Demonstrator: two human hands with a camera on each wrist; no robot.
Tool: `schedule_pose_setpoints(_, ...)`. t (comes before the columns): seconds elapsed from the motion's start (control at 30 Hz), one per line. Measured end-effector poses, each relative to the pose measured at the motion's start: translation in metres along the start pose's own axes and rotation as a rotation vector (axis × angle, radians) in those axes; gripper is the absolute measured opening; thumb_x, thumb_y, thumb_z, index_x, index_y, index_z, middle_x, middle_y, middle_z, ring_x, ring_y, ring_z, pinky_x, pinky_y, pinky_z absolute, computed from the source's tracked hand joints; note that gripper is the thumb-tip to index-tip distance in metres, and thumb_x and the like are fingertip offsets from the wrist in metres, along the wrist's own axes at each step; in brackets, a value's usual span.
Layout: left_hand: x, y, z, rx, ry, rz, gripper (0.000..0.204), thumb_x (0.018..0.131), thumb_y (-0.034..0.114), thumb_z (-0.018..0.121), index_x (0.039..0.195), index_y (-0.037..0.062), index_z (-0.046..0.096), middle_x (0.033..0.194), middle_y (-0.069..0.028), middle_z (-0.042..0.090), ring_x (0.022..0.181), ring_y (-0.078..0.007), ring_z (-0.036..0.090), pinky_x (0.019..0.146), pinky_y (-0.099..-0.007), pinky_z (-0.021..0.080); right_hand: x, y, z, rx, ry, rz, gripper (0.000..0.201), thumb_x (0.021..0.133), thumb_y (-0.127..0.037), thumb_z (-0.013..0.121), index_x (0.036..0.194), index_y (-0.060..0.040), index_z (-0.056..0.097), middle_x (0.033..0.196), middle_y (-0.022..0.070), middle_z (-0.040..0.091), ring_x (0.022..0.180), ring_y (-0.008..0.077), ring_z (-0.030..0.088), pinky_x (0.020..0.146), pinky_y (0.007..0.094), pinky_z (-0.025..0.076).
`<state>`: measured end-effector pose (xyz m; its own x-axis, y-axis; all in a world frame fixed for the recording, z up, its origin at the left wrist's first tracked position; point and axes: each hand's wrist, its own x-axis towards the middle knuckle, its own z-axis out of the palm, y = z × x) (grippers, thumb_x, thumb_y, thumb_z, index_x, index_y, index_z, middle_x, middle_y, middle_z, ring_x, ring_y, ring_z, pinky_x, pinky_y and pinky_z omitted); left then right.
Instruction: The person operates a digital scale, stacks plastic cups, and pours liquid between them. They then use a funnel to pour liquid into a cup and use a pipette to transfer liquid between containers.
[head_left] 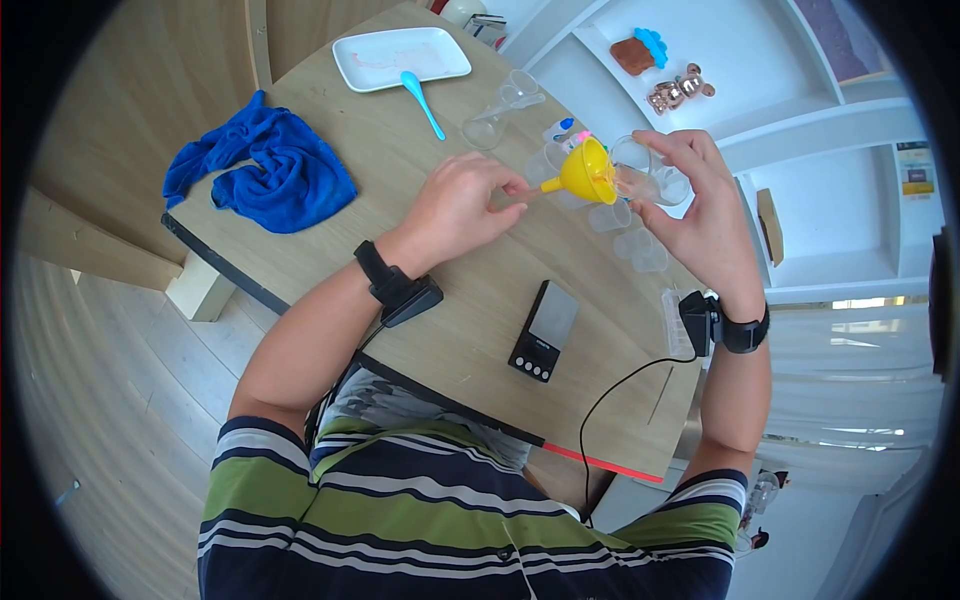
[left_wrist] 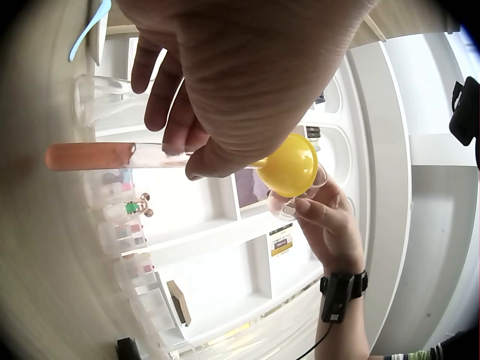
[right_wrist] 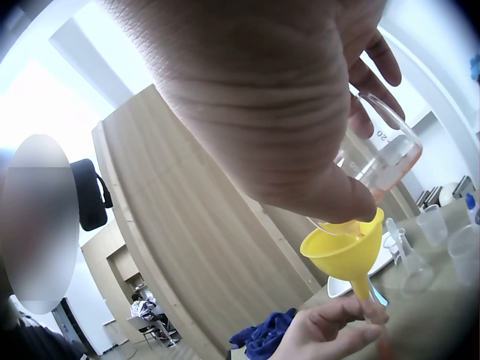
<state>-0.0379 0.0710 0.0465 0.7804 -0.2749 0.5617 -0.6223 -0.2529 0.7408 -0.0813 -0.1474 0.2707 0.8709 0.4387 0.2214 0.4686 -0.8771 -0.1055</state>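
Observation:
My left hand (head_left: 465,200) pinches a clear test tube (left_wrist: 161,154) near its top between thumb and fingers. Orange-pink material (left_wrist: 90,156) fills the tube's lower part. A yellow funnel (head_left: 588,172) stands with its stem at the tube's mouth. Over the funnel's wide rim, my right hand (head_left: 705,215) grips a small clear beaker (right_wrist: 397,161) with printed markings, tipped so its lip meets the funnel. Some orange-pink liquid (right_wrist: 409,161) shows inside the beaker, and a little lies at the funnel's rim.
A black scale (head_left: 545,330) sits near the front. A blue cloth (head_left: 285,165) lies left. At the back are a white tray (head_left: 355,75), a light-blue spoon (head_left: 424,105) and a clear flask (head_left: 484,130). Several clear plastic cups (head_left: 640,250) line the right edge beside white shelves (head_left: 830,215).

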Motion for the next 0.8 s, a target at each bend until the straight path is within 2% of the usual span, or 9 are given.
schedule_pose_setpoints(0.23,0.000,0.001,0.000,-0.007,-0.002,-0.011,0.017,0.087,0.014,0.082,0.103,0.0074,0.080,0.099,-0.0087,0.080,0.099,-0.0310,0.072,0.090,-0.0440,0.057,0.002,-0.005,-0.003,-0.089,-0.041,-0.016,0.063,0.077,-0.002,0.083,0.137,-0.0134,0.073,0.114,0.0108,0.062,0.101,0.0326,0.061,0.092,0.0426,0.051)
schedule_pose_setpoints(0.3,-0.001,0.000,0.001,-0.008,0.007,-0.003,0.016,0.087,0.013,0.082,0.102,0.0077,0.080,0.099,-0.0084,0.080,0.098,-0.0308,0.072,0.089,-0.0440,0.056,0.003,-0.006,-0.003,-0.112,-0.019,-0.084,0.063,0.075,-0.001,0.082,0.137,-0.0137,0.073,0.115,0.0108,0.061,0.104,0.0340,0.061,0.096,0.0430,0.049)
schedule_pose_setpoints(0.43,-0.001,0.001,0.001,-0.013,0.002,0.004,0.016,0.087,0.013,0.082,0.102,0.0079,0.080,0.098,-0.0083,0.080,0.098,-0.0308,0.072,0.090,-0.0441,0.056,0.005,-0.013,-0.005,-0.184,-0.023,-0.105,0.063,0.075,0.000,0.081,0.136,-0.0136,0.073,0.115,0.0108,0.061,0.104,0.0341,0.061,0.097,0.0421,0.047)
schedule_pose_setpoints(0.6,-0.001,0.002,0.001,-0.026,0.012,0.005,0.014,0.088,0.013,0.082,0.101,0.0073,0.079,0.098,-0.0086,0.080,0.097,-0.0312,0.072,0.090,-0.0441,0.056,0.007,-0.018,-0.006,-0.262,-0.021,-0.186,0.061,0.077,0.001,0.079,0.136,-0.0146,0.074,0.114,0.0111,0.061,0.107,0.0305,0.061,0.098,0.0413,0.044)
schedule_pose_setpoints(0.8,-0.001,0.001,0.002,-0.029,0.015,0.013,0.014,0.088,0.013,0.081,0.100,0.0072,0.079,0.098,-0.0090,0.080,0.097,-0.0310,0.072,0.089,-0.0439,0.056,0.010,-0.019,-0.006,-0.316,-0.014,-0.255,0.062,0.077,0.001,0.079,0.138,-0.0146,0.074,0.115,0.0121,0.061,0.110,0.0309,0.061,0.097,0.0423,0.044)
